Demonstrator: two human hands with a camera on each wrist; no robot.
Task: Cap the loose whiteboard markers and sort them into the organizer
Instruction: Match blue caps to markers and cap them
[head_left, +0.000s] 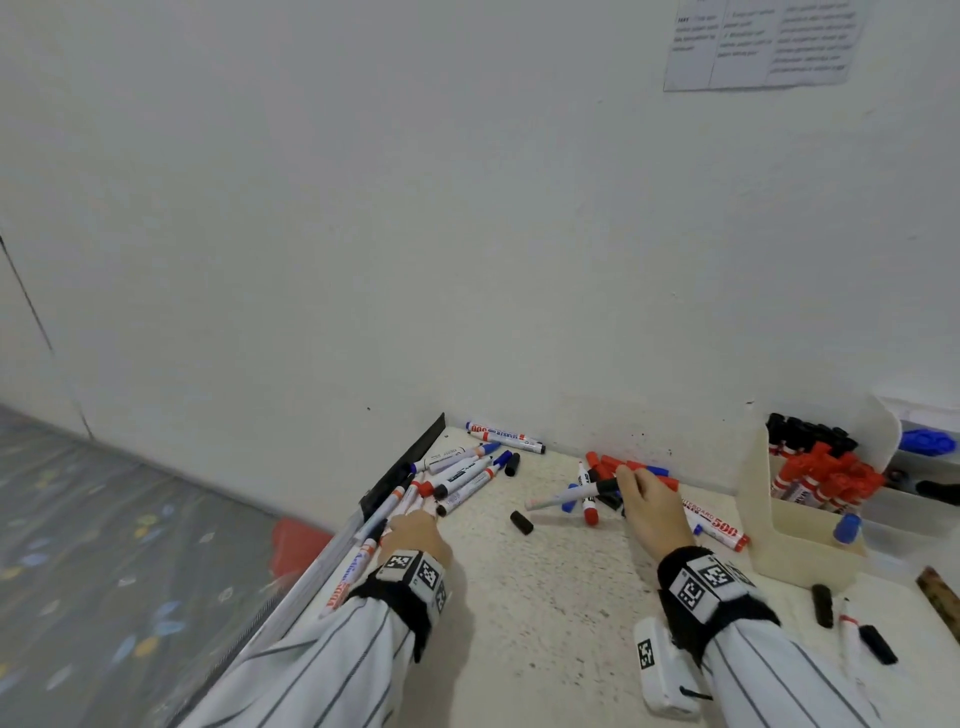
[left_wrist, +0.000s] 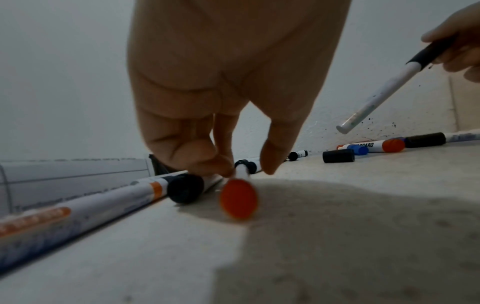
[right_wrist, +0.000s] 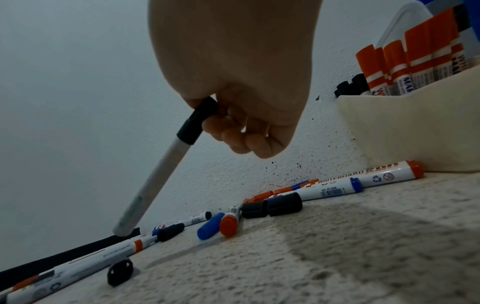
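The speckled tabletop (head_left: 561, 597) carries everything, w/ the cream organizer (head_left: 795, 540) well to the right of the right hand's fingers, beside the wall; its compartments hold upright black-capped markers (head_left: 810, 431) at the back and red-capped markers (head_left: 826, 478) in front, w/ blue caps (head_left: 927, 441) in a section further right. Left hand (head_left: 415, 535) is down at the table's left edge – thumb and fingers (left_wrist: 200, 152) curled in a narrow pinch on a red-ended marker (left_wrist: 239, 197) that lies on the surface, its red end pointing back toward the wrist. Just left of those fingers lies a black-capped marker (left_wrist: 185, 190), and beyond the fingertips a loose spread of markers (head_left: 462, 475) fans toward the wall corner. Right hand (head_left: 652, 499) is raised off the table, fingers (right_wrist: 233, 131) curled round the black cap end of a slim white marker (right_wrist: 155, 174); the barrel slants down and away to the left of the fingers, its far end clear of the surface. Under and just beyond the right fingers sits a jumble of red, blue and black caps and markers (head_left: 602, 473) against the wall. A "500" whiteboard marker (head_left: 719, 525) lies right of that hand, near the organizer's base. A lone black cap (head_left: 521, 523) lies btwn the two hands – apart from both.
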